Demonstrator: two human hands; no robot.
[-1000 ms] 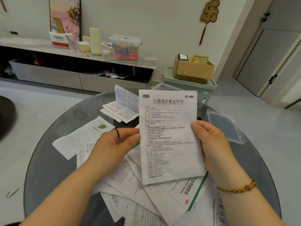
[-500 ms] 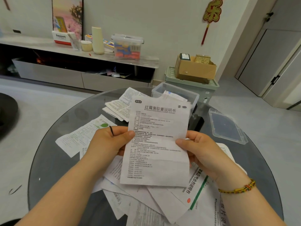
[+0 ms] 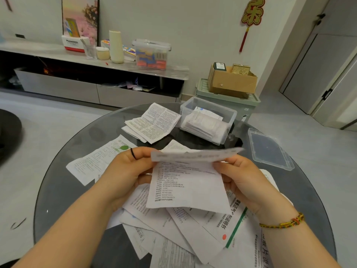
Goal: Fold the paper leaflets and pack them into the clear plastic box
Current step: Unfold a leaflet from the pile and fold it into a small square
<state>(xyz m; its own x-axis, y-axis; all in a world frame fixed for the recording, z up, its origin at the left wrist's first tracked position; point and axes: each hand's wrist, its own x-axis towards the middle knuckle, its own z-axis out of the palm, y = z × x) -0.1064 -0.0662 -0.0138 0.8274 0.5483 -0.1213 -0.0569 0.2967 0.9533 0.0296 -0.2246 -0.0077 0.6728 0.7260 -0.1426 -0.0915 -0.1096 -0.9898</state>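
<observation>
Fingers of left hand (image 3: 127,167) and right hand (image 3: 239,176) clamp the leaflet (image 3: 187,186) by its sides above the tabletop (image 3: 63,190), top half flopping over. Mismatched corners would probably crease it crooked, too bulky for the box (image 3: 232,120).

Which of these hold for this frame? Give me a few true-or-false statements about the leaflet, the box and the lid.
1. The left hand and the right hand hold one leaflet, its top part bent over. True.
2. The box is empty. False: folded papers lie in it.
3. The lid sits on the box. False: it lies on the table, right of the box.
4. A pile of loose sheets lies under the hands. True.
</observation>
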